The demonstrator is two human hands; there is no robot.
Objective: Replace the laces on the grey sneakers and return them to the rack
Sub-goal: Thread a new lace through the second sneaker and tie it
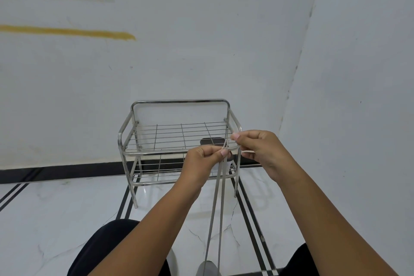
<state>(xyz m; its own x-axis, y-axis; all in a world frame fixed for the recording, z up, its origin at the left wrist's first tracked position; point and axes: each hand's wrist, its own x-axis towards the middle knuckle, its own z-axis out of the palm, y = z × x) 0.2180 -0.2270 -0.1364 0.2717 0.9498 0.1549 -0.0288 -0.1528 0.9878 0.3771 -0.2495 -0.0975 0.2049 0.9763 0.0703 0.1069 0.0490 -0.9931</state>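
Both my hands are raised in front of the metal rack. My left hand pinches two strands of a grey lace between thumb and fingers. My right hand pinches the upper ends of the same lace just above and to the right. The two strands run taut down to a grey sneaker, of which only a part shows at the bottom edge between my knees. A second shoe, dark with a white sole, sits on the rack's lower shelf, mostly hidden behind my hands.
The two-tier wire rack stands on a white marble floor with black stripes, against a pale wall. Another wall closes in on the right. My knees in dark trousers frame the bottom corners.
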